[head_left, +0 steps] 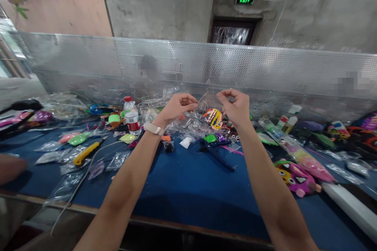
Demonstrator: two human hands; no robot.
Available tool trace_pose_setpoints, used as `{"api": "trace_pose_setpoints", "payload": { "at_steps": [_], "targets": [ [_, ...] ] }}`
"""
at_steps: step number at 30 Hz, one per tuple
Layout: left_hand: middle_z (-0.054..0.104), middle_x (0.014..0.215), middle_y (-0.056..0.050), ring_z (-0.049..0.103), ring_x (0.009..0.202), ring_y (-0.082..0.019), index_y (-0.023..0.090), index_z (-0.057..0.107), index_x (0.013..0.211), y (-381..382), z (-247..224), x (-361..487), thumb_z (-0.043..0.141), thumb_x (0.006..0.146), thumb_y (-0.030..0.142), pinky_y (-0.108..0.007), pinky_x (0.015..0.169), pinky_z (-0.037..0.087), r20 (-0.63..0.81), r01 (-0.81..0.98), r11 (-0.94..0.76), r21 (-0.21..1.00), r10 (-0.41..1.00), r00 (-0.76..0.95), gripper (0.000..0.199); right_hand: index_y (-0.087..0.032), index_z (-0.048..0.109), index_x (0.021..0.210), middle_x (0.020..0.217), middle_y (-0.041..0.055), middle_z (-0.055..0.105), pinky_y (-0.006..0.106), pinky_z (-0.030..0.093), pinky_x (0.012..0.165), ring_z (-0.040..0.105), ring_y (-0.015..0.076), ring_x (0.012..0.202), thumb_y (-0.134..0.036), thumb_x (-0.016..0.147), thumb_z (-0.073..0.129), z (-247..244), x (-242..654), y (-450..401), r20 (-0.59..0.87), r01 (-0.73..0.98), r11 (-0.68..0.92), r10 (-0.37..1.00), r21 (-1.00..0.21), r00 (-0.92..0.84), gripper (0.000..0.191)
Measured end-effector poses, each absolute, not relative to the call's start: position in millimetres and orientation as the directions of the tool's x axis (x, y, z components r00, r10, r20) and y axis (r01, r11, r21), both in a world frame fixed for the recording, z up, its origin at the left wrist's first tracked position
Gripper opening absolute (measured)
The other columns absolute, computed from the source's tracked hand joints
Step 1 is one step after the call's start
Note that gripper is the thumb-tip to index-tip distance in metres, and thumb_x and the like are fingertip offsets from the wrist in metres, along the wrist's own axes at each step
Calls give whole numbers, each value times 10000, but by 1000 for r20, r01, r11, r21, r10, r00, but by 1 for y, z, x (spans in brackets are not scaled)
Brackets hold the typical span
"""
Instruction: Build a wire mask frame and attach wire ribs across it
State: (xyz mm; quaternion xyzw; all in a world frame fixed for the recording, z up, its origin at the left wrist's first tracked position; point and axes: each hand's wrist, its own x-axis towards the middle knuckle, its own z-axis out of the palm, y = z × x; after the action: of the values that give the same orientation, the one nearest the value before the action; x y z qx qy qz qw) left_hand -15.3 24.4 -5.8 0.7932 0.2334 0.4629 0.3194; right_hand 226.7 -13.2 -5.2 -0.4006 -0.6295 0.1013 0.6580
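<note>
Both of my hands are raised over the far part of the blue table, a short gap between them. My left hand [180, 106], with a pale band on its wrist, has its fingers curled and its thumb near the fingertips; what it holds, if anything, is too small to tell. My right hand [235, 106] pinches thumb and forefinger together, and anything between them cannot be made out. Clear plastic wrap [193, 123] lies below and between them. A yellow and pink patterned piece [214, 119] is just left of my right hand.
A red-capped bottle [131, 115] stands left of my left hand. A yellow cutter [86, 153], small coloured packets and a dark tool [219, 157] lie on the blue table [188, 188]. At right is a pink cat-faced item [297, 178]. A perforated metal screen [182, 62] stands behind.
</note>
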Motion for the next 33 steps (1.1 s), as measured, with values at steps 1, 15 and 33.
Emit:
{"api": "trace_pose_setpoints", "payload": {
  "at_steps": [1,15,33],
  "targets": [
    [749,841,-66,705,784,-157,169,745,961,25,-6,-15,814,882,428,-327,769,598,591,46,-675,736,674,444,279,-234,728,854,850,64,727,326,467,527,654,202,668,-489,856,768,-6,227,-12,737,353,654,645,-669,202,258],
    [732,899,-64,639,739,-123,185,741,959,26,-5,-18,785,916,385,-284,705,558,494,-59,-523,850,755,431,209,-217,718,835,752,33,700,356,522,660,629,172,667,-429,871,774,-1,241,-22,621,385,616,773,-687,-130,222],
    [761,914,-29,738,849,-177,215,602,1219,7,2,-4,701,945,249,-301,760,567,602,232,-799,554,578,551,293,-252,803,877,933,57,761,412,564,831,714,222,842,-411,891,796,-10,221,-19,624,531,664,726,-526,-290,159]
  ]
}}
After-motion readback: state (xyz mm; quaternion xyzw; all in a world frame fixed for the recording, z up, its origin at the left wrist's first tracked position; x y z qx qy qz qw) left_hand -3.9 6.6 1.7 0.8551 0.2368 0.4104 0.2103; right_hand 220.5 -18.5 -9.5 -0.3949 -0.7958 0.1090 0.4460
